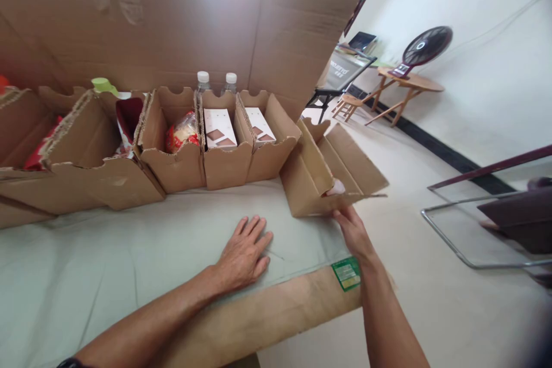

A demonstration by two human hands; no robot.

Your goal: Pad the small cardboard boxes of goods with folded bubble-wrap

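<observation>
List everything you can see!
Worktop: one, pale green, foreground
Boxes: at least six, brown, on worktop
Cardboard panel: one, brown, behind boxes
Cartons: two, white-brown, in boxes
Bottles: two, clear, behind boxes
Snack bag: one, red-clear, in box
Label: one, green, worktop edge
Fan: one, dark, right
Folding table: one, tan, under fan
Stool: one, tan, background
Chair: one, grey, background
Left hand: one, bare, on worktop
Right hand: one, bare, touching end box

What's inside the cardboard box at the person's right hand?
Inside the cardboard box, a pale, rounded item shows near the front edge; I can't tell what it is. The front wall covers its lower part and whatever lies beneath.
</observation>
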